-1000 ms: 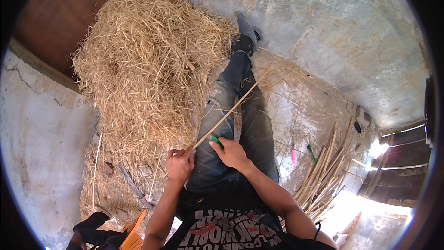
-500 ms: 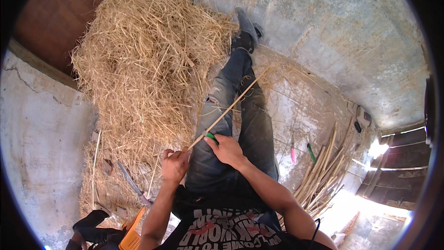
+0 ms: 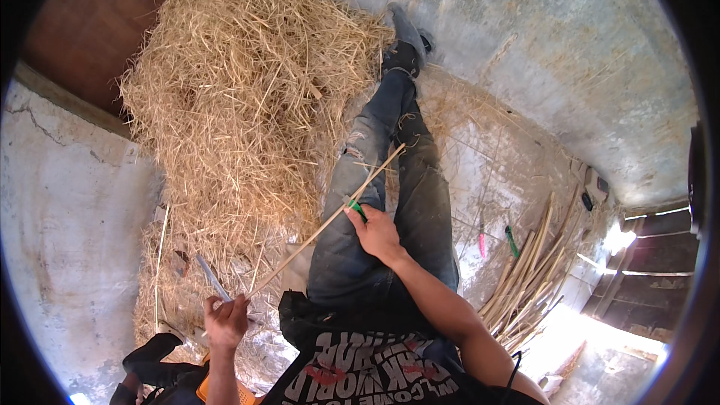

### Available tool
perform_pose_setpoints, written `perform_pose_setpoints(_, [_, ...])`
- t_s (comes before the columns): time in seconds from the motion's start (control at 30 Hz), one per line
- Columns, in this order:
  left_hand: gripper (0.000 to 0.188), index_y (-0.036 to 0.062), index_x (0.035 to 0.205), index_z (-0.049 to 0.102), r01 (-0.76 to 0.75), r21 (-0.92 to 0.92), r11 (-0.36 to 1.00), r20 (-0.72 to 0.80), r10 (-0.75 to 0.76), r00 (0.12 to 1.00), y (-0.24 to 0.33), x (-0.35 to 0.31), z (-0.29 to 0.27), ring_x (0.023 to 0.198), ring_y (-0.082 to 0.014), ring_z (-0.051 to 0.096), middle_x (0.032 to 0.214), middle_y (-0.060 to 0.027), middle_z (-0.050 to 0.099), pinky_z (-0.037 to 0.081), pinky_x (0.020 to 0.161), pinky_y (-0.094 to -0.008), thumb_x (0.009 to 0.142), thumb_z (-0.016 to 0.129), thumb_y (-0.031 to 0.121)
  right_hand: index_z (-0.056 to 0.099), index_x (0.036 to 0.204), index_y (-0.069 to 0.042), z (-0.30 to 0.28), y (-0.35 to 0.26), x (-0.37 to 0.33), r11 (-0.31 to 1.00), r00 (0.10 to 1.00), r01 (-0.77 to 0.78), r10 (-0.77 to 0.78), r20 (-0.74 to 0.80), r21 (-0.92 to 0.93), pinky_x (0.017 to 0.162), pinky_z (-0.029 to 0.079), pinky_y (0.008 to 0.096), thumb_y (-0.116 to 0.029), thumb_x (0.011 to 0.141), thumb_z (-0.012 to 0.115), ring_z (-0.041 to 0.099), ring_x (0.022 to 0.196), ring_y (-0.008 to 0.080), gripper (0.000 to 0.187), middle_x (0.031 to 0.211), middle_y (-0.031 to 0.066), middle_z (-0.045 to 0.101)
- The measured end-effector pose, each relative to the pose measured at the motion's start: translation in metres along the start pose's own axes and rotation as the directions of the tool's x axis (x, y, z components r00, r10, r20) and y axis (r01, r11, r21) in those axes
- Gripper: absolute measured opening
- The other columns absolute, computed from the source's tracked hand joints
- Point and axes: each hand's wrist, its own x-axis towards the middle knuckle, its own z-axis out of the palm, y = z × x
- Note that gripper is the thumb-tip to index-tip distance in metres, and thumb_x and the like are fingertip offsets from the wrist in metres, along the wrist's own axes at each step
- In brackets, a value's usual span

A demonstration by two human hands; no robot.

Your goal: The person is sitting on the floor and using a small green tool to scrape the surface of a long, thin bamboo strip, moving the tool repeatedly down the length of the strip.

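Note:
A thin pale strip of bamboo or wood [image 3: 298, 250] slants across my thighs. My left hand [image 3: 226, 322] is closed around its lower end, out to the left of my lap. My right hand [image 3: 377, 236] rests over my thigh, closed on a small green-handled knife [image 3: 358, 210]. The knife's short grey blade lies against the strip, partly hidden by fingers. Past the blade, the strip's far end reaches over my shins, where a thin sliver seems to stand off it.
A large straw heap [image 3: 225, 97] fills the left side. Several long sticks [image 3: 529, 277] lie on the right, near a pink-handled tool [image 3: 481, 244] and a green-handled one [image 3: 512, 241]. Left of me are a long blade [image 3: 213, 279] and another person's dark-clothed limb [image 3: 154, 352].
My left hand has moved down and to the left, drawing the strip along past the knife. The strip's far end has come nearer. My right hand has shifted slightly up and right.

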Motion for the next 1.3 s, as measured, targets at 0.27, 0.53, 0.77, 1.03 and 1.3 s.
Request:
perform_pose_setpoints(0.27, [0.014, 0.0045, 0.100, 0.074, 0.073, 0.127, 0.989, 0.008, -0.074, 0.997, -0.036, -0.123, -0.049, 0.062, -0.0237, 0.055, 0.067, -0.0033, 0.058, 0.048, 0.085, -0.0453, 0.087, 0.076, 0.010, 0.069, 0.096, 0.000, -0.003, 0.041, 0.023, 0.985, 0.966, -0.092, 0.123, -0.227, 0.144, 0.069, 0.050, 0.0488, -0.052, 0.106, 0.058, 0.067, 0.075, 0.0434, 0.054, 0.077, 0.0241, 0.066])
perform_pose_setpoints(0.53, [0.023, 0.0081, 0.105, 0.076, 0.038, -0.054, 0.998, -0.039, -0.040, 0.998, -0.034, -0.087, 0.051, 0.064, -0.0207, 0.060, 0.071, -0.0025, 0.065, 0.050, 0.087, -0.0442, 0.082, 0.077, 0.002, 0.071, 0.099, -0.002, -0.061, 0.045, 0.034, 0.975, 0.932, -0.090, 0.154, -0.328, 0.201, 0.066, 0.049, 0.0440, -0.046, 0.107, 0.060, 0.065, 0.070, 0.0392, 0.046, 0.074, 0.0211, 0.065])
perform_pose_setpoints(0.77, [0.030, 0.0070, 0.111, 0.074, -0.027, -0.120, 0.992, 0.007, 0.028, 1.000, -0.069, -0.075, 0.085, 0.065, -0.0227, 0.061, 0.073, -0.0034, 0.067, 0.049, 0.083, -0.0444, 0.081, 0.079, 0.003, 0.071, 0.099, -0.002, -0.071, 0.048, 0.030, 0.978, 0.982, -0.164, 0.149, -0.117, -0.131, 0.077, 0.052, 0.0557, -0.055, 0.105, 0.057, 0.068, 0.089, 0.0506, 0.055, 0.087, 0.0285, 0.070])
perform_pose_setpoints(1.03, [0.029, 0.0065, 0.109, 0.072, -0.059, -0.141, 0.988, 0.005, 0.061, 0.998, -0.080, -0.103, 0.089, 0.065, -0.0224, 0.061, 0.075, -0.0030, 0.066, 0.048, 0.079, -0.0453, 0.082, 0.077, 0.002, 0.071, 0.106, 0.000, -0.154, 0.084, 0.044, 0.940, 0.897, -0.340, 0.311, -0.315, -0.040, 0.076, 0.053, 0.0570, -0.052, 0.105, 0.058, 0.068, 0.087, 0.0521, 0.053, 0.090, 0.0305, 0.071])
perform_pose_setpoints(1.3, [0.026, 0.0070, 0.107, 0.074, -0.009, -0.155, 0.988, 0.001, 0.010, 1.000, -0.072, -0.098, 0.103, 0.066, -0.0254, 0.062, 0.074, -0.0043, 0.066, 0.048, 0.079, -0.0449, 0.082, 0.081, 0.005, 0.070, 0.102, -0.005, -0.087, 0.037, 0.016, 0.973, 0.999, 0.002, -0.010, -0.033, -0.232, 0.069, 0.054, 0.0573, -0.053, 0.104, 0.060, 0.069, 0.079, 0.0496, 0.050, 0.080, 0.0271, 0.070])
